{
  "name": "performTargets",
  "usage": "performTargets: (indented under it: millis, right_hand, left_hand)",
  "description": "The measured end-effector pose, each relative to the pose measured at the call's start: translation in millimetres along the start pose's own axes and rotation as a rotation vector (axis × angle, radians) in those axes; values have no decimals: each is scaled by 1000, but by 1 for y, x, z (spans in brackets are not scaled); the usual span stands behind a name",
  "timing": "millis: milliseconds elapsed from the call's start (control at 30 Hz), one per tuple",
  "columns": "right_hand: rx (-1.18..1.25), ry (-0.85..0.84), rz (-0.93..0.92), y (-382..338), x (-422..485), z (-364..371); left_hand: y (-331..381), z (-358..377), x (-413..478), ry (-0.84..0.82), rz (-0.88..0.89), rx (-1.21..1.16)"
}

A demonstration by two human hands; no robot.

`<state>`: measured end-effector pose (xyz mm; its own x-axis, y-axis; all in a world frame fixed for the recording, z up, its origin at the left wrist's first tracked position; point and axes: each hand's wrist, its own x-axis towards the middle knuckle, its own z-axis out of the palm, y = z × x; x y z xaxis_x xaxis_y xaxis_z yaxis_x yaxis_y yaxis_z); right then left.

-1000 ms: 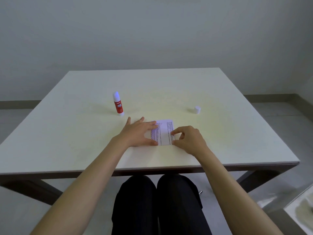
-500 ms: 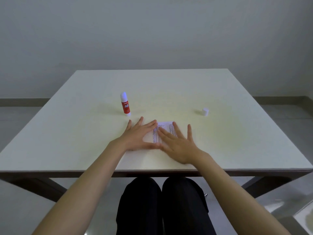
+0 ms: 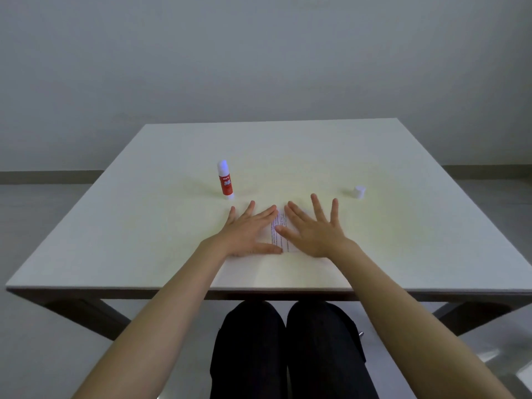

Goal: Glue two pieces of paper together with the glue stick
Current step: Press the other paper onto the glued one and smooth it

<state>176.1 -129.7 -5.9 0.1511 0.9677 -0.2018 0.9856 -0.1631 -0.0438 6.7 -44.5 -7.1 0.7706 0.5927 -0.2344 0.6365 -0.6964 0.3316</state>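
Observation:
A small printed paper (image 3: 279, 229) lies flat on the white table (image 3: 144, 226), mostly covered by my hands. My left hand (image 3: 249, 233) rests palm down on its left part, fingers spread. My right hand (image 3: 312, 230) lies flat on its right part, fingers spread too. Only a narrow strip of printed text shows between them; whether two sheets lie there I cannot tell. The red and white glue stick (image 3: 225, 180) stands upright and uncapped behind my left hand, apart from it. Its white cap (image 3: 359, 192) sits farther right, beyond my right hand.
The table's near edge (image 3: 259, 289) runs just behind my wrists, with my knees in dark trousers (image 3: 288, 349) below it. A plain grey wall stands behind the table.
My right hand went from pinching the paper's right edge to lying flat on it, then slid rightward with fingers spread. My left hand stayed pressed on the paper.

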Motion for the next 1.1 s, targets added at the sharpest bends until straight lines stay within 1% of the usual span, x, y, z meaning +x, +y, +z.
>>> performTargets:
  millis: [67, 133, 200, 267, 333, 400, 467, 533, 600, 667, 767, 800, 833, 900, 933, 967, 1033, 1100]
  right_hand:
    - [20, 38, -25, -17, -5, 7]
    - [64, 73, -119, -32, -16, 21]
    - [67, 71, -156, -31, -19, 28]
    - [40, 46, -111, -18, -12, 23]
    - [12, 15, -8, -3, -4, 12]
    - [-12, 24, 52, 1, -2, 6]
    - [-29, 72, -7, -11, -11, 11]
    - [20, 128, -128, -27, -30, 27]
    - [46, 139, -164, -28, -42, 38]
    - [42, 115, -95, -12, -39, 32]
    - [54, 66, 89, 12, -29, 16]
    - [48, 72, 98, 10, -30, 14]
    - [27, 101, 68, 2, -33, 16]
    - [-4, 161, -77, -21, -46, 31]
    - [-5, 168, -128, -29, -52, 39]
    - [5, 161, -139, -30, -55, 43]
    - [41, 144, -89, -15, -49, 37]
    - [38, 103, 13, 6, -39, 25]
  left_hand:
    - [2, 0, -1, -1, -6, -17]
    - [1, 1, -1, 3, -10, -18]
    - [1, 0, -1, -4, -13, -13]
    - [1, -1, -1, -24, -12, -3]
    - [2, -2, -1, -43, -17, 0]
    - [2, -3, -1, -57, -24, 8]
    - [1, -3, 0, -60, -27, 9]
    - [1, -2, 1, -69, -23, -3]
    - [0, -3, 1, -82, -22, -4]
    - [1, -4, 1, -98, -30, -3]
    - [2, -5, 1, -115, -37, 0]
    - [3, -4, 1, -114, -36, -2]
    - [2, -4, 1, -110, -35, -5]
    - [1, -3, 1, -107, -30, -4]
    - [0, -3, 1, -106, -26, -1]
    - [0, -2, 2, -107, -21, 1]
    - [-1, -3, 2, -113, -20, 1]
    - [0, -3, 2, -118, -24, 2]
